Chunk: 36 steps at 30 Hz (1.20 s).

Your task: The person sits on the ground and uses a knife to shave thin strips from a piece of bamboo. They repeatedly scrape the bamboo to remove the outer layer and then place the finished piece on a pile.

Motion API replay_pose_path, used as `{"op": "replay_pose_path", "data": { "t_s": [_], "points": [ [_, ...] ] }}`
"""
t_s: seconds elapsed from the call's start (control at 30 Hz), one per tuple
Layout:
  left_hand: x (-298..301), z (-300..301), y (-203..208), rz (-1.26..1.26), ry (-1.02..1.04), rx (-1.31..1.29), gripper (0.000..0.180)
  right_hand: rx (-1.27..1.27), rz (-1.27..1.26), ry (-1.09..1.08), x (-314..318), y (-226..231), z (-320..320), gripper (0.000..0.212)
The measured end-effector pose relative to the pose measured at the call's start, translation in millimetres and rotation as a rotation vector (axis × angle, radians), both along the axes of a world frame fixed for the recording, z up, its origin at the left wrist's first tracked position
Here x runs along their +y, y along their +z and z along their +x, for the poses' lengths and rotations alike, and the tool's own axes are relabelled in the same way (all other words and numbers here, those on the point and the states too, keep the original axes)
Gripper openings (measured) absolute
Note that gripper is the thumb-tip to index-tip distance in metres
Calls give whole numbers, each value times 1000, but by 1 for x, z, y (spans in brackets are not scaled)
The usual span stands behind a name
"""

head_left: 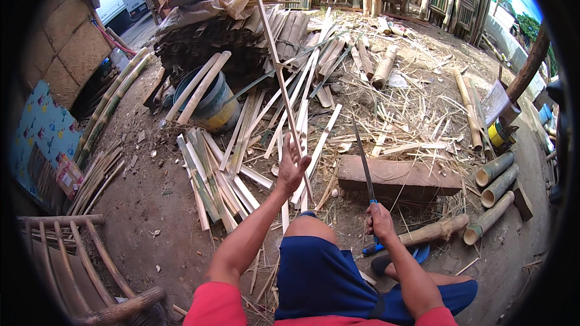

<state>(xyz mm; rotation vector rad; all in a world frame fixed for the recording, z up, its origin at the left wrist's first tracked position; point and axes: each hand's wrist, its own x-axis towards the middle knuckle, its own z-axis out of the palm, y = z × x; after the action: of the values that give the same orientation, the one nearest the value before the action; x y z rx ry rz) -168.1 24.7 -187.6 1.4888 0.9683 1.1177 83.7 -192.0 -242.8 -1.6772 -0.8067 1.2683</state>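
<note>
The left hand (292, 168), at centre, spreads its fingers by a long strip (276, 66) leaning toward the knee, perhaps to steady it; contact is unclear. The right hand (380, 222), lower right of centre, wraps a blue-handled blade (362, 157), seemingly angled clear of the legs. Far left, a box's (68, 175) print is too small to read.

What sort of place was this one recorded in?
Probably an outdoor bamboo-working yard: split strips lie strewn over bare dirt ground, short cut bamboo lengths lie at the right, and the right hand holds a long blade.
</note>
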Motion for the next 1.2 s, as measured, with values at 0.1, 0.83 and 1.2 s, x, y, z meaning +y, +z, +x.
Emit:
{"op": "replay_pose_path", "data": {
  "t_s": [0.1,0.83,1.2],
  "points": [
    [50,8,118,351,146,-339,109,-36,23,-27,-19,18,17,47],
    [-72,158,272,402,16,-694,31,-538,617,-52,-78,240,11,43],
    [-73,193,293,745,178,-567,52,-767,327,140,-32,296,22,22]
  ]
}}
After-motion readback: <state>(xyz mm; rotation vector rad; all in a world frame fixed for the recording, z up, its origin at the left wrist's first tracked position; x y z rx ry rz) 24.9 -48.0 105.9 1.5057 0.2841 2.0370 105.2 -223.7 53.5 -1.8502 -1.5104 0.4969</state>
